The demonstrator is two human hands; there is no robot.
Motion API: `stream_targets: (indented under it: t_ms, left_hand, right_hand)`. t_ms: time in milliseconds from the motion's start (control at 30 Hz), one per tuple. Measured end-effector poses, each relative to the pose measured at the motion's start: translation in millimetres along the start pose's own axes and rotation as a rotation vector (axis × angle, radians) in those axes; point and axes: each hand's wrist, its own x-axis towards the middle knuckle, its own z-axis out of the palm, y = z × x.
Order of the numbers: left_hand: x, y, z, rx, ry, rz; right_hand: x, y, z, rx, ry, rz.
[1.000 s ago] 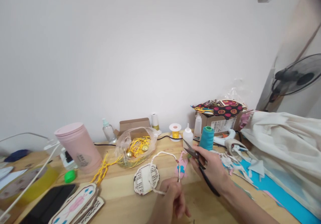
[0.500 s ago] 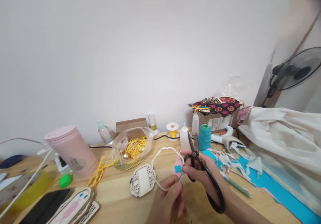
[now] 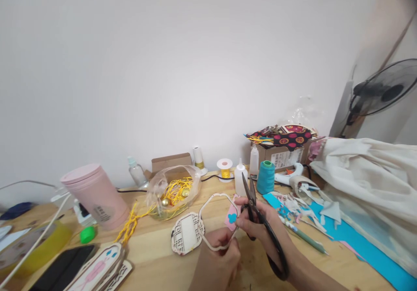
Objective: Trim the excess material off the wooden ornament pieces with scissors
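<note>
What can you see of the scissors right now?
The scissors have dark, metal-looking blades and black handles with a large curved loop. The right hand holds them, its fingers hiding part of the handles. The blades point up and away from the wearer, slightly parted, with nothing visible between them; in this view they overlap the white bottle. The larger loop hangs toward the wearer, beside the palm.

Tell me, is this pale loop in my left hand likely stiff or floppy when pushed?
The pale loop is probably fairly stiff, since its wavy outline stands open with the left hand gripping only its near side. Its narrow band suggests little weight, and it may bend or snap if pushed hard.
</note>
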Motion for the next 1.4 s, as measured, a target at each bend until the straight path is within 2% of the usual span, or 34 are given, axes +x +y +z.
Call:
stream_targets:
  t_ms: [67, 167, 300, 433, 667, 833, 900, 1033, 1167, 1233, 1300, 1400]
  left_hand:
    - [0, -2, -0.7, 0.025, -0.05, -0.003]
    - [2, -3, -0.4, -0.088, -0.095, 0.005]
    - [3, 0, 0.9, -0.326, -0.047, 0.017]
    - [3, -2, 2.4, -0.428, -0.001, -0.002]
    - [4, 2, 8.1, -0.911, -0.001, -0.224]
    - [2, 10, 5.6, -1.105, -0.025, -0.419]
    - [2, 11, 4.2, -1.128, -0.009, -0.456]
    - [2, 11, -0.5, -1.021, 0.05, -0.347]
    - [4, 8, -11.1, -0.57, 0.155, -0.14]
    - [4, 7, -15.4, -0.345, 0.187, -0.104]
    - [3, 6, -16.6, -0.164, 0.113, -0.085]
    - [0, 7, -14.1, 0.079, -0.086, -0.016]
  right_hand:
    - [-1, -4, 0, 0.016, 0.028, -0.018]
    - [-2, -7, -1, 0.045, 0.052, -0.037]
    - [-1, -4, -3, 0.034, 0.057, -0.05]
    - [0, 0, -2, 0.034, 0.058, -0.087]
    - [-2, 4, 0, -0.026, 0.053, -0.192]
    - [-5, 14, 1, -0.146, 0.092, -0.291]
    - [-7, 18, 2, -0.192, 0.093, -0.322]
    - [-10, 20, 2, -0.226, 0.061, -0.347]
    - [-10, 11, 3, -0.041, 0.077, -0.239]
    - [-9, 6, 2, 0.074, 0.083, -0.163]
    - [-6, 2, 1, 0.149, 0.051, -0.112]
    - [-2, 1, -4, 0.2, -0.01, -0.067]
